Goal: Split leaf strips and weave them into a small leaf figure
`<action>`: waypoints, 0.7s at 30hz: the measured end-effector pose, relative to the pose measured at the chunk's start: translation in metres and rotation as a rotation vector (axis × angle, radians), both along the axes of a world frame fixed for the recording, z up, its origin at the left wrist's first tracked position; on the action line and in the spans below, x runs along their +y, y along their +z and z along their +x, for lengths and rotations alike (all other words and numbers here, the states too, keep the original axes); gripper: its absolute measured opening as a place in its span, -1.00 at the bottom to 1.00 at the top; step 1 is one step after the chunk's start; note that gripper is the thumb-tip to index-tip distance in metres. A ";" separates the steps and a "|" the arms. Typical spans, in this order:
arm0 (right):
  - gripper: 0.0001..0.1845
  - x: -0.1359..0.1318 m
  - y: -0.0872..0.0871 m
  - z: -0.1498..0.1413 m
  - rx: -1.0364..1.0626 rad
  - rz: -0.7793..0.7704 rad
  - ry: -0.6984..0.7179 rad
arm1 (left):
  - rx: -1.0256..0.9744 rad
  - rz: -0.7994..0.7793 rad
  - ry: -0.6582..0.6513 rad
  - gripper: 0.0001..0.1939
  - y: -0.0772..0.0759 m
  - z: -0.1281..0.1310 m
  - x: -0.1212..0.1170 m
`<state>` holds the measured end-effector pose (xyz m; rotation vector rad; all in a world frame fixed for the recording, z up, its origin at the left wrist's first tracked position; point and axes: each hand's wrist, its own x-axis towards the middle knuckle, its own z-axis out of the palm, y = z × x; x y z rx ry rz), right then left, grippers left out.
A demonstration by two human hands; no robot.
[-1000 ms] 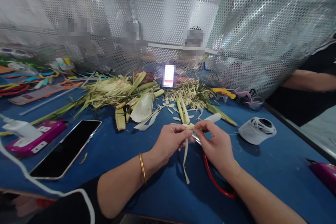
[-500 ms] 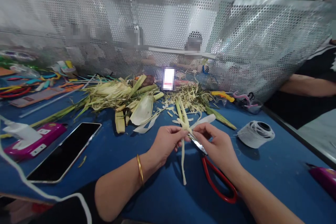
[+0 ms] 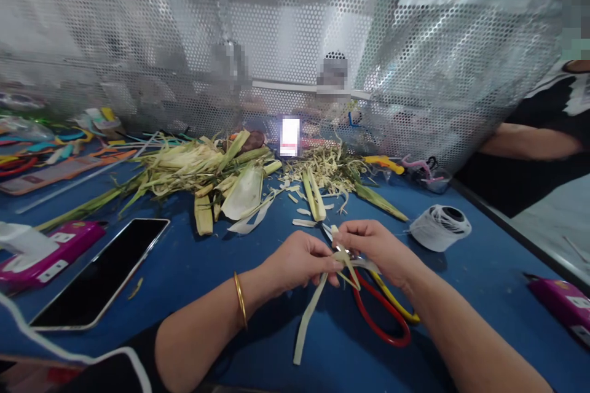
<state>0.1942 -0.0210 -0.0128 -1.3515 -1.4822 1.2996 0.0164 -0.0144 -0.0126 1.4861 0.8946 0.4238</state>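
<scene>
Head view: left hand (image 3: pixel 302 261) and right hand (image 3: pixel 375 249) pinch a flat, narrow, pale-green, looped strip (image 3: pixel 307 318).

Blue table (image 3: pixel 267 344) carries phone (image 3: pixel 104 276), spool (image 3: pixel 437 232) — and plant scraps (image 3: pixel 184 166).

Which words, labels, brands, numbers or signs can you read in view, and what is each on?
No text is readable.
Left purple power strip: small label marks, too small to read.
Right purple power strip: small marks, too small to read.
Orange-edged flat pack: marks too blurred to read.
Lit screen: pixelated, unreadable.
Scissors and hanging pale strip: no lettering visible.
</scene>
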 end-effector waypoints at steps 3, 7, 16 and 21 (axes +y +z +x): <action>-0.59 0.000 -0.002 -0.006 0.229 0.002 -0.166 | -0.033 -0.027 -0.037 -0.77 0.003 -0.001 0.001; -0.55 -0.002 -0.002 -0.012 0.247 0.007 -0.222 | -0.048 -0.046 -0.060 -0.78 0.006 -0.003 0.002; -0.57 -0.003 0.000 -0.012 0.143 -0.192 -0.031 | -0.024 0.029 -0.140 -0.77 0.006 -0.002 -0.001; -0.56 0.001 -0.009 -0.017 0.231 -0.197 -0.143 | 0.005 0.064 -0.182 -0.75 0.007 -0.003 -0.001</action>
